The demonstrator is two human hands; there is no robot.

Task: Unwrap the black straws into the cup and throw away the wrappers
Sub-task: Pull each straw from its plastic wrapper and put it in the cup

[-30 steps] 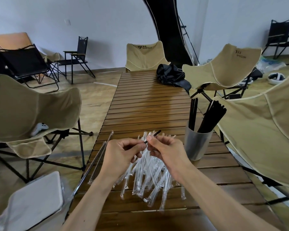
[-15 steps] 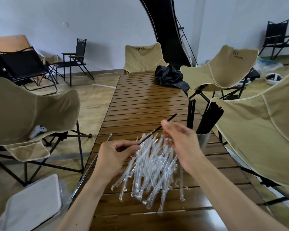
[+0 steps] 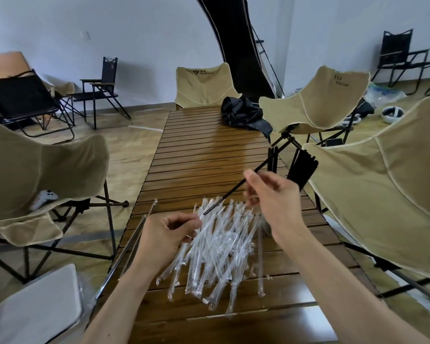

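Right hand (image 3: 271, 197) pinches bare straw (image 3: 236, 188); left hand (image 3: 165, 235) grips its wrapper (image 3: 196, 225). Cup's (image 3: 267, 227) part-filled, wrappers not yet binned.

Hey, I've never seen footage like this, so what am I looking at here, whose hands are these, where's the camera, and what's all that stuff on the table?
There is no machine here: a person works with bare hands, and the one camera sits on their head, looking forward and down, so the arms reach in from the bottom. The wide lens bends the room's edges.

The right hand pinches a black straw and holds it above the table. The left hand grips what looks like the clear wrapper the straw came from, though the wrapper is hard to tell from the pile beside it.

On the wooden slat table lies a heap of clear wrappers. Whether all are empty cannot be told. Behind the right hand stand bare black straws in a cup, the cup itself mostly hidden. A black bag lies at the far end, with tan folding chairs around.
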